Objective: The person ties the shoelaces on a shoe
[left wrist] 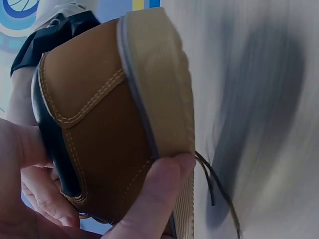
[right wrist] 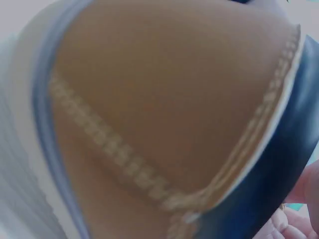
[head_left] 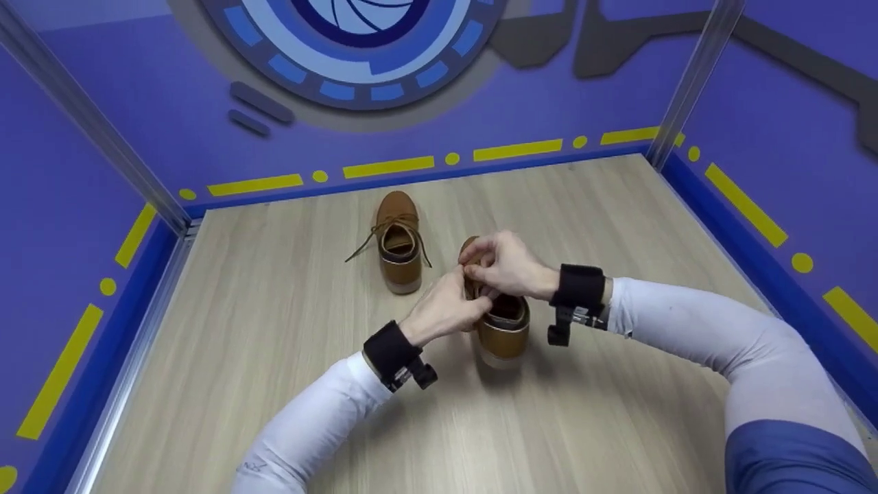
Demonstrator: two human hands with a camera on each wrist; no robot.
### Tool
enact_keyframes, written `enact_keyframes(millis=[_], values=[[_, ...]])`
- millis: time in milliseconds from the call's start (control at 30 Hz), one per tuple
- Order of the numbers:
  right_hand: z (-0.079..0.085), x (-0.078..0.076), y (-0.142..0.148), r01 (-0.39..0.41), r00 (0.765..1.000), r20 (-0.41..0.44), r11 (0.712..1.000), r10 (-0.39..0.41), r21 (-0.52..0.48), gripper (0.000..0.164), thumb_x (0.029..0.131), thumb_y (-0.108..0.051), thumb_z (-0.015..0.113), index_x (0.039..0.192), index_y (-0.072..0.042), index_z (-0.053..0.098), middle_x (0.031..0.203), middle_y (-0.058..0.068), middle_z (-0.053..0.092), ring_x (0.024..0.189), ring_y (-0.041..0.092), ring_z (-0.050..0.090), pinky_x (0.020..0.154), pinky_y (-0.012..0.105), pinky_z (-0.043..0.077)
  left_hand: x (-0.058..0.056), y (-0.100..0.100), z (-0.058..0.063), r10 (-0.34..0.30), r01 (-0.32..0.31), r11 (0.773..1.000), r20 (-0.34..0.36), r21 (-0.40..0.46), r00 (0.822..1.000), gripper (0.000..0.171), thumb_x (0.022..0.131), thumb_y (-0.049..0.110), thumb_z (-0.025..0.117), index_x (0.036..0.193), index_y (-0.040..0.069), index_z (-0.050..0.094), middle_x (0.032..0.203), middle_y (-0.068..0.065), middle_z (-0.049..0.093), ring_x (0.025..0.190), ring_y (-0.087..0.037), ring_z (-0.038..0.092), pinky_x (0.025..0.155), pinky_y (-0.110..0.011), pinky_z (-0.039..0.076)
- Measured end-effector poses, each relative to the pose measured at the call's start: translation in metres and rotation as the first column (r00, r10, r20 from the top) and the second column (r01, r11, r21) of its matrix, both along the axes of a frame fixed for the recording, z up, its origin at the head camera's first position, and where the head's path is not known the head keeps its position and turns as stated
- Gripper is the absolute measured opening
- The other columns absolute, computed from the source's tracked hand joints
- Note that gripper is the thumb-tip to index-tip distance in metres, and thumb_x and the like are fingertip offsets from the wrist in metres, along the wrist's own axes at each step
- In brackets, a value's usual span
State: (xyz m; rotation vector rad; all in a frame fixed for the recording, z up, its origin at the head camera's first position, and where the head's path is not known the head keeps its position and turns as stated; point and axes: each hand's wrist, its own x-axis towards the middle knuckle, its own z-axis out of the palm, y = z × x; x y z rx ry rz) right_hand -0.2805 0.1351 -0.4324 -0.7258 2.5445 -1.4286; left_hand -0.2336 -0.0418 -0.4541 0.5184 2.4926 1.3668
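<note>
At the nearer shoe (head_left: 504, 337), left hand (head_left: 446, 309) and right hand (head_left: 514, 266) are holding fingertips close together — probably controlling laces (left wrist: 231, 203); whether they're pinching any, I cannot tell.

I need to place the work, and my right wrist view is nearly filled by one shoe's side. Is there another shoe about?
Observer: Yes, the other shoe stands farther from the person, to the left of the handled shoe.
Operator: How does its lace lie?
Observer: The lace crosses its front, with loose ends trailing on both sides.
Operator: Where are the two hands?
Observer: In the head view, the left hand and right hand are close together at the handled shoe's front.
</note>
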Motion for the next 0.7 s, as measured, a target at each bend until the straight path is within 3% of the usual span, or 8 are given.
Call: enact_keyframes(millis=[100, 233, 333, 467, 533, 633, 700], values=[[-0.012, 0.005, -0.006, -0.059, 0.996, 0.064, 0.998, 0.06, -0.008, 0.018, 0.096, 0.001, 0.072, 0.114, 0.001, 0.075, 0.088, 0.018, 0.078, 0.07, 0.016, 0.071, 0.06, 0.022, 0.055, 0.006, -0.007, -0.009, -0.008, 0.008, 1.0, 0.027, -0.004, 1.0, 0.041, 0.089, 0.018, 0.068, 0.127, 0.007, 0.058, 0.095, -0.009, 0.073, 0.066, -0.018, 0.07, 0.058, -0.034, 0.061], [-0.025, 0.012, -0.007, -0.198, 0.973, 0.125, 0.98, 0.195, 0.019, 0.038, 0.096, 0.005, 0.069, 0.133, 0.005, 0.065, 0.105, 0.014, 0.077, 0.082, 0.016, 0.072, 0.066, 0.025, 0.059, 0.014, -0.013, -0.024, 0.007, -0.011, 0.992, -0.031, -0.125, 0.999, 0.051, 0.088, 0.019, 0.069, 0.135, 0.009, 0.054, 0.106, -0.006, 0.073, 0.077, -0.015, 0.068, 0.064, -0.03, 0.057], [-0.028, 0.014, -0.001, -0.258, 0.956, 0.151, 0.966, 0.253, 0.01, 0.045, 0.096, 0.002, 0.069, 0.14, 0.002, 0.061, 0.102, 0.015, 0.077, 0.079, 0.02, 0.073, 0.064, 0.032, 0.062, 0.018, -0.015, -0.031, 0.002, -0.014, 0.983, -0.065, -0.183, 0.998, 0.058, 0.087, 0.02, 0.068, 0.141, 0.006, 0.05, 0.115, -0.011, 0.073, 0.091, -0.018, 0.07, 0.074, -0.034, 0.058], [-0.026, 0.01, 0.016, -0.157, 0.967, 0.192, 0.985, 0.168, -0.071, 0.027, 0.1, -0.012, 0.072, 0.122, 0.004, 0.069, 0.079, 0.018, 0.074, 0.061, 0.024, 0.072, 0.054, 0.037, 0.061, 0.02, -0.019, -0.031, 0.009, -0.029, 0.977, -0.092, -0.214, 0.996, 0.078, 0.087, 0.025, 0.07, 0.155, 0.0, 0.041, 0.141, -0.021, 0.064, 0.121, -0.03, 0.066, 0.1, -0.045, 0.056], [-0.025, 0.006, 0.027, -0.079, 0.968, 0.232, 0.993, 0.097, -0.085, 0.03, 0.102, -0.023, 0.072, 0.105, 0.007, 0.073, 0.07, 0.017, 0.072, 0.053, 0.022, 0.068, 0.048, 0.035, 0.058, 0.019, -0.022, -0.031, 0.029, -0.058, 0.969, -0.123, -0.24, 0.992, 0.083, 0.087, 0.032, 0.072, 0.159, 0.002, 0.041, 0.15, -0.021, 0.057, 0.13, -0.034, 0.061, 0.107, -0.049, 0.052], [-0.026, 0.001, 0.043, -0.028, 0.945, 0.325, 1.0, 0.03, -0.011, 0.05, 0.104, -0.037, 0.067, 0.087, 0.009, 0.075, 0.064, 0.015, 0.071, 0.046, 0.019, 0.065, 0.043, 0.032, 0.054, 0.015, -0.025, -0.031, 0.058, -0.101, 0.966, -0.181, -0.239, 0.982, 0.075, 0.087, 0.036, 0.074, 0.153, 0.006, 0.052, 0.144, -0.017, 0.06, 0.127, -0.036, 0.062, 0.103, -0.049, 0.052], [-0.03, -0.001, 0.052, -0.056, 0.911, 0.412, 0.996, 0.023, 0.069, 0.057, 0.105, -0.043, 0.063, 0.083, 0.009, 0.075, 0.064, 0.016, 0.072, 0.046, 0.018, 0.067, 0.044, 0.033, 0.056, 0.012, -0.026, -0.033, 0.069, -0.112, 0.974, -0.215, -0.198, 0.974, 0.064, 0.088, 0.033, 0.075, 0.145, 0.009, 0.061, 0.133, -0.013, 0.066, 0.118, -0.035, 0.065, 0.095, -0.046, 0.054]])
